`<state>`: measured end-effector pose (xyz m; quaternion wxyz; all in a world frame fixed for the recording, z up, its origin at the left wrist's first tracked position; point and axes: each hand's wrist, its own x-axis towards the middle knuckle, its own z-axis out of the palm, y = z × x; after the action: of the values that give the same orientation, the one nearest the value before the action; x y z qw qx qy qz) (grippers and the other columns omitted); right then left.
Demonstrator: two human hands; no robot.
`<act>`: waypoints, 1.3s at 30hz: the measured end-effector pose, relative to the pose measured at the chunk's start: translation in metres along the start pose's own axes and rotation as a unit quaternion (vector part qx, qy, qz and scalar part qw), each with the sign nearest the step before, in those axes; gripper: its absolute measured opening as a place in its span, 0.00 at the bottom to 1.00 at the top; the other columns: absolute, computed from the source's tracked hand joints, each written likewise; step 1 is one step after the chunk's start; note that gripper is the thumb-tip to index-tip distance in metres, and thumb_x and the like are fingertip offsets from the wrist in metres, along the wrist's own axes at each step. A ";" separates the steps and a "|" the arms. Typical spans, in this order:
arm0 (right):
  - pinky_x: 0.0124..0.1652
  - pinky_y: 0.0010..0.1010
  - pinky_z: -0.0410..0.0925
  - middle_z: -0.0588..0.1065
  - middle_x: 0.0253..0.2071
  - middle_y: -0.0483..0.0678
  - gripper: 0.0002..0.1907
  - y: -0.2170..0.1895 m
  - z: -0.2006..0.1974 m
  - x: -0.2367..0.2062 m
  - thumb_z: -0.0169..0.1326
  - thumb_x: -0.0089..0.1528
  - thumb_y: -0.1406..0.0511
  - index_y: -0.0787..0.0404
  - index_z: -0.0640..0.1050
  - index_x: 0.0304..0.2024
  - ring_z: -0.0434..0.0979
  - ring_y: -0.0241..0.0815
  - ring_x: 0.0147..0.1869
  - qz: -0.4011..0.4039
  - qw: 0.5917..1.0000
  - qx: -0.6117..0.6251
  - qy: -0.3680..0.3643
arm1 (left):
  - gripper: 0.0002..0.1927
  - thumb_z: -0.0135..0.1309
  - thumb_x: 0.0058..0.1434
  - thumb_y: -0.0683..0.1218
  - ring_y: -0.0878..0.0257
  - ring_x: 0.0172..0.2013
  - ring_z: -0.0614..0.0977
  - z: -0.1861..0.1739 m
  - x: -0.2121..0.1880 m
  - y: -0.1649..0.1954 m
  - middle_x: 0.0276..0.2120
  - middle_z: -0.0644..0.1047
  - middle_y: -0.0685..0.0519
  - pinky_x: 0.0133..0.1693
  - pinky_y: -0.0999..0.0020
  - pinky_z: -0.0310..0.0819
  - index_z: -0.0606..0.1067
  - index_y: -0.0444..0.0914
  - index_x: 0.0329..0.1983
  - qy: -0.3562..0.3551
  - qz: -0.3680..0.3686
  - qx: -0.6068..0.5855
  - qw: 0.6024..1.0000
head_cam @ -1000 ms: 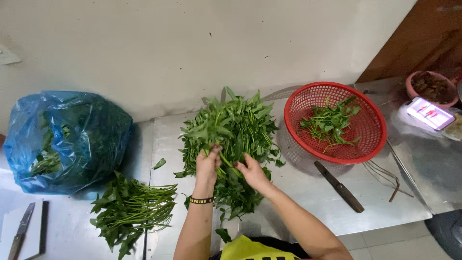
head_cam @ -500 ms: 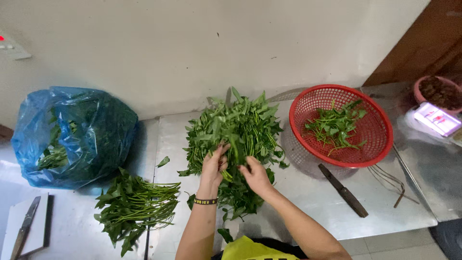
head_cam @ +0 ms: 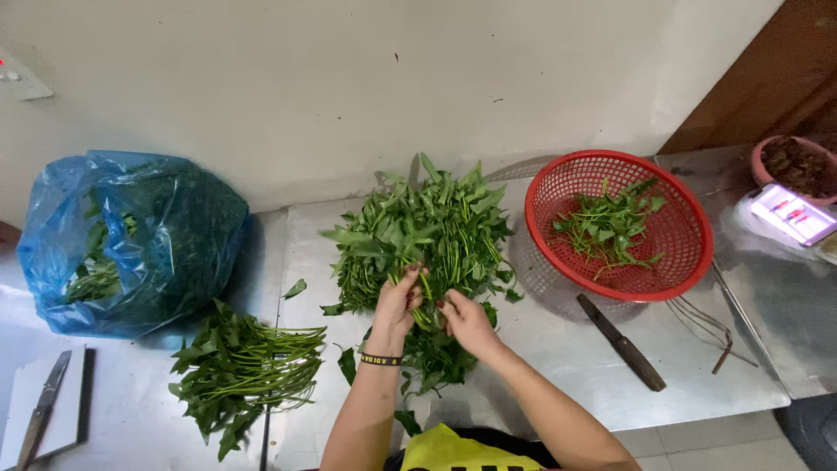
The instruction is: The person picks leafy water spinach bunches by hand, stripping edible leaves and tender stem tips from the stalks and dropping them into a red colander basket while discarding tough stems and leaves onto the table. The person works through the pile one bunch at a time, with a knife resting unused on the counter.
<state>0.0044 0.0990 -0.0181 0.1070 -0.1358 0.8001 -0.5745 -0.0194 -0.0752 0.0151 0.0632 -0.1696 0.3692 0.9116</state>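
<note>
Both hands work at the near edge of the large pile of leafy greens (head_cam: 418,240), which lies on the steel bench (head_cam: 558,366) directly ahead of the person. The left hand (head_cam: 397,301) and the right hand (head_cam: 465,321) sit close together, almost touching, each with fingers pinched on green stems of the pile. The left wrist carries a dark wristband (head_cam: 381,359).

Left of the left hand, a smaller bundle of greens (head_cam: 248,366) lies flat on the bench, stems pointing toward the hands. Beyond that bundle, farther left, a blue plastic bag (head_cam: 131,240) holds more greens. A single loose leaf (head_cam: 295,289) lies between the bag and the pile.

Right of the right hand, a red mesh basket (head_cam: 676,231) contains a small quantity of picked greens (head_cam: 610,225). A dark-handled knife (head_cam: 621,342) lies on the bench just in front of the basket, near the right hand but apart from it. At the far left edge, a second knife (head_cam: 42,408) rests on a white board (head_cam: 52,410).
</note>
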 end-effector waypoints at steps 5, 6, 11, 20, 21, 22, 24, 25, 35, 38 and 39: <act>0.31 0.43 0.66 0.72 0.23 0.57 0.11 0.000 0.000 -0.029 0.48 0.70 0.62 0.66 0.68 0.46 0.73 0.52 0.25 -0.002 0.972 -0.224 -0.079 | 0.08 0.60 0.66 0.46 0.72 0.22 0.68 -0.001 0.003 0.005 0.29 0.73 0.60 0.20 0.76 0.54 0.78 0.39 0.46 0.078 0.041 0.050 0.995; 0.31 0.42 0.66 0.72 0.23 0.55 0.11 0.002 -0.002 -0.030 0.49 0.70 0.62 0.66 0.69 0.45 0.73 0.50 0.25 -0.008 0.971 -0.223 -0.085 | 0.07 0.60 0.66 0.45 0.73 0.22 0.68 -0.002 0.002 0.006 0.28 0.73 0.60 0.20 0.76 0.54 0.78 0.39 0.45 0.100 0.043 0.079 0.991; 0.30 0.31 0.68 0.74 0.25 0.43 0.10 0.003 -0.010 0.001 0.51 0.69 0.63 0.65 0.72 0.46 0.73 0.35 0.28 0.021 0.999 -0.015 0.024 | 0.08 0.59 0.62 0.40 0.70 0.26 0.73 -0.001 -0.010 -0.006 0.30 0.77 0.58 0.26 0.75 0.63 0.80 0.37 0.44 0.069 0.061 0.222 0.971; 0.26 0.29 0.64 0.72 0.28 0.44 0.13 -0.009 -0.009 0.048 0.52 0.65 0.66 0.63 0.72 0.52 0.69 0.34 0.27 0.089 0.992 0.086 -0.027 | 0.09 0.60 0.60 0.37 0.69 0.32 0.78 -0.004 -0.015 -0.015 0.36 0.82 0.55 0.33 0.74 0.71 0.79 0.36 0.44 0.030 0.171 0.260 0.950; 0.28 0.30 0.64 0.72 0.30 0.46 0.16 -0.006 -0.005 0.043 0.52 0.64 0.67 0.62 0.72 0.55 0.69 0.35 0.28 0.111 0.989 0.075 -0.055 | 0.07 0.61 0.61 0.38 0.69 0.29 0.75 -0.006 -0.013 -0.013 0.34 0.81 0.55 0.29 0.73 0.65 0.79 0.37 0.43 0.062 0.145 0.232 0.960; 0.29 0.32 0.64 0.72 0.32 0.48 0.18 -0.002 -0.002 0.038 0.51 0.64 0.67 0.61 0.72 0.57 0.69 0.37 0.30 0.133 0.986 0.065 -0.083 | 0.06 0.61 0.63 0.40 0.69 0.26 0.72 -0.007 -0.012 -0.011 0.33 0.81 0.55 0.24 0.72 0.60 0.79 0.37 0.43 0.094 0.118 0.202 0.968; 0.47 0.38 0.65 0.67 0.53 0.64 0.29 0.002 0.012 0.017 0.58 0.65 0.68 0.71 0.63 0.64 0.68 0.51 0.54 0.023 0.991 -0.066 -0.116 | 0.05 0.59 0.64 0.42 0.69 0.25 0.72 -0.006 -0.007 -0.006 0.33 0.81 0.55 0.22 0.73 0.60 0.78 0.39 0.43 0.100 0.102 0.179 0.973; 0.56 0.41 0.66 0.63 0.63 0.72 0.35 0.003 0.014 0.011 0.62 0.65 0.69 0.75 0.58 0.68 0.67 0.58 0.66 -0.032 0.982 -0.131 -0.134 | 0.05 0.58 0.65 0.43 0.70 0.24 0.72 -0.006 -0.005 -0.003 0.33 0.81 0.55 0.22 0.74 0.60 0.77 0.40 0.42 0.103 0.094 0.168 0.976; 0.47 0.45 0.73 0.78 0.47 0.62 0.23 -0.019 -0.041 0.035 0.55 0.63 0.65 0.65 0.69 0.58 0.81 0.58 0.48 0.019 0.956 -0.283 0.070 | 0.05 0.43 0.72 0.46 0.66 0.26 0.73 -0.001 -0.013 0.029 0.28 0.71 0.56 0.28 0.67 0.74 0.63 0.44 0.48 0.116 0.065 0.006 0.991; 0.45 0.50 0.71 0.80 0.40 0.61 0.20 -0.020 -0.042 0.063 0.58 0.66 0.55 0.64 0.74 0.50 0.80 0.61 0.45 0.098 0.940 -0.305 0.116 | 0.07 0.47 0.70 0.46 0.69 0.22 0.67 0.006 -0.017 0.028 0.28 0.71 0.57 0.22 0.72 0.60 0.63 0.45 0.49 0.130 0.098 0.066 0.985; 0.44 0.51 0.71 0.80 0.39 0.61 0.20 -0.020 -0.040 0.067 0.58 0.64 0.56 0.65 0.74 0.49 0.80 0.62 0.44 0.080 0.937 -0.320 0.118 | 0.09 0.49 0.70 0.46 0.68 0.22 0.66 0.006 -0.019 0.026 0.27 0.71 0.57 0.22 0.72 0.59 0.63 0.46 0.49 0.151 0.098 0.085 0.980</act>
<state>-0.0697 0.1058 0.0121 0.0082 -0.0301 0.9565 -0.2899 -0.0098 -0.0898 0.0429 -0.0690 -0.2622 0.4657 0.8424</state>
